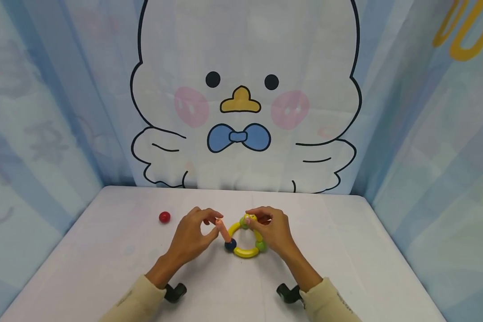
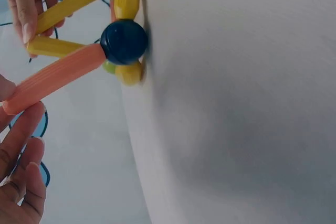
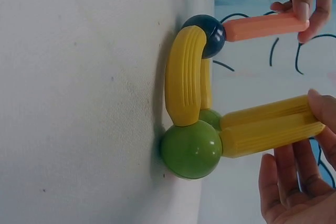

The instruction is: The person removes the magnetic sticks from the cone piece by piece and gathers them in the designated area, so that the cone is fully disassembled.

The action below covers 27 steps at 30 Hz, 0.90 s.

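On the table lies a ring of curved yellow rods [image 1: 245, 253] joined by a dark blue ball [image 1: 230, 245] and two green balls [image 3: 191, 149]. My left hand [image 1: 193, 237] pinches the upper end of an orange stick [image 2: 58, 77] between thumb and finger. That stick's lower end sits against the blue ball [image 2: 124, 41], and it leans upward from the ring. On the other side, my right hand [image 1: 277, 229] pinches the upper ends of two straight yellow sticks [image 3: 273, 135] together. Their lower ends meet the green balls, so they converge at my fingertips.
A red ball [image 1: 164, 217] lies alone on the white table [image 1: 104, 250], left of my left hand. Behind the table hangs a curtain [image 1: 241, 170] printed with a cartoon bird. Dark wrist-worn devices [image 1: 175, 293] show by both sleeves.
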Each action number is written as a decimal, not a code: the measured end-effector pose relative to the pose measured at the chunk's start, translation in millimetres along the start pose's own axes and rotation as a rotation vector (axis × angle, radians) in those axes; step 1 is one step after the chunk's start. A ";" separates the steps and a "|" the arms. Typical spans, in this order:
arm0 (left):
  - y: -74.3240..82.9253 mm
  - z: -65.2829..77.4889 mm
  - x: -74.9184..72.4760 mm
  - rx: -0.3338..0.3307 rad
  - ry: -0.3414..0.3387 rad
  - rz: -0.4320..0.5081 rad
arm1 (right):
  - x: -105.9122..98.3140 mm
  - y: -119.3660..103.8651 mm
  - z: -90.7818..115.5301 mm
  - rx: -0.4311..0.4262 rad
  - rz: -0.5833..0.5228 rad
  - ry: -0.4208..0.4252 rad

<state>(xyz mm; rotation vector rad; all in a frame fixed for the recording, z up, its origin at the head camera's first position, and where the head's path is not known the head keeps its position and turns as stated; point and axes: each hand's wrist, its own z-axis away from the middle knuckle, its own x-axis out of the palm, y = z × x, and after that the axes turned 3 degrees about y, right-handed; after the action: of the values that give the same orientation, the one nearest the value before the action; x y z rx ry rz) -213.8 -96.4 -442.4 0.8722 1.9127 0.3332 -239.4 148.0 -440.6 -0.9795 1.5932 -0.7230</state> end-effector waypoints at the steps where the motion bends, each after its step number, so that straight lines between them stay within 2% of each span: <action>1: -2.0 1.5 -1.9 -0.003 -0.001 -0.009 | 0.1 0.1 0.1 -0.001 -0.003 0.000; 9: -20.9 10.8 -16.4 -0.044 -0.045 -0.069 | 0.2 0.6 -0.1 -0.016 -0.009 0.002; 19: -37.1 12.1 -27.3 -0.145 -0.214 -0.142 | 0.0 0.7 -0.8 -0.009 -0.001 0.002; 27: -48.2 10.8 -23.5 -0.199 -0.354 -0.170 | 0.0 -1.2 0.2 -0.001 0.005 -0.001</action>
<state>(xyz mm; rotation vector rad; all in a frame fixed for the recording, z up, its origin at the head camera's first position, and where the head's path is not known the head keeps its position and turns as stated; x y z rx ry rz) -218.8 -148.1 -459.2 0.5878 1.5814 0.2439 -238.9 147.5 -439.6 -0.9761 1.5950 -0.7186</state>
